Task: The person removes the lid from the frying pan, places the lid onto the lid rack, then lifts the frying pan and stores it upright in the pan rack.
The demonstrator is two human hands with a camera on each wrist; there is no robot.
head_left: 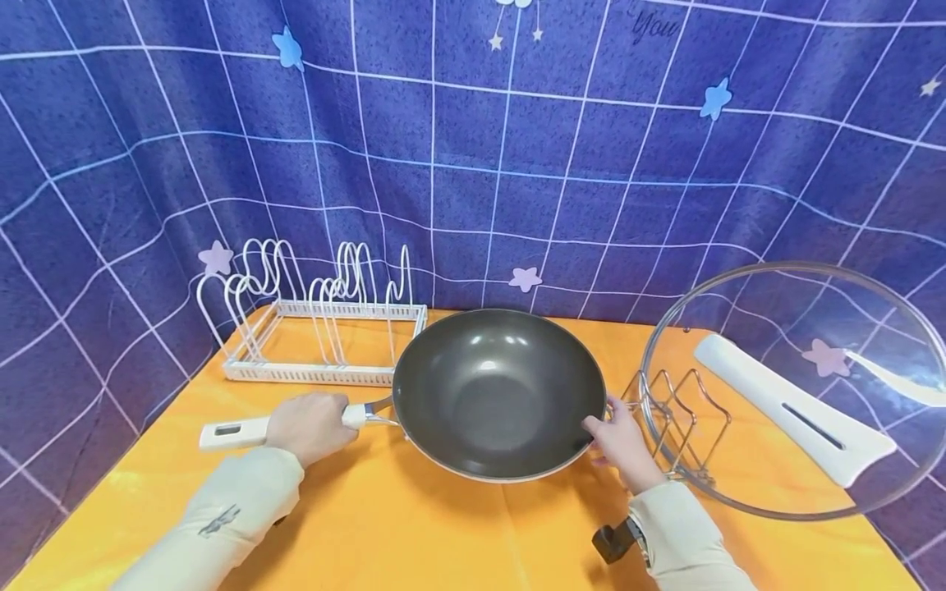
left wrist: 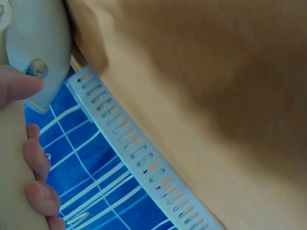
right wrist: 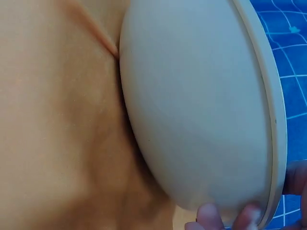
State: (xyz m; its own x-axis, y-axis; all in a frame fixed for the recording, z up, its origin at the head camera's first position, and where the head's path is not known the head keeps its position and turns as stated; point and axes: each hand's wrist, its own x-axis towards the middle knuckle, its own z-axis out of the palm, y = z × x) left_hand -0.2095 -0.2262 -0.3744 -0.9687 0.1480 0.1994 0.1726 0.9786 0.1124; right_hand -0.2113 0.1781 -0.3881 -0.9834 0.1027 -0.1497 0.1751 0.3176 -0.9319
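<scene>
A wok point(head_left: 491, 402) with a dark inside and cream outside sits in the middle, over the orange tabletop. My left hand point(head_left: 309, 427) grips its cream handle point(head_left: 236, 432), fingers wrapped round the part close to the pan. At the opposite side, my right hand point(head_left: 621, 439) pinches the rim, thumb over the inner edge and other fingers beneath. The right wrist view has the wok's pale outer wall point(right wrist: 196, 105), with fingertips point(right wrist: 209, 216) against its underside. In the left wrist view, curled fingers point(left wrist: 42, 197) show along the handle.
Behind the left hand stands a white dish rack point(head_left: 310, 373) with tall wire loops. On the right, a large glass lid point(head_left: 739, 505) with a long white handle point(head_left: 794, 410) leans upright in a metal wire stand point(head_left: 691, 423). A blue grid-patterned cloth point(head_left: 473, 180) hangs behind the table point(head_left: 458, 542).
</scene>
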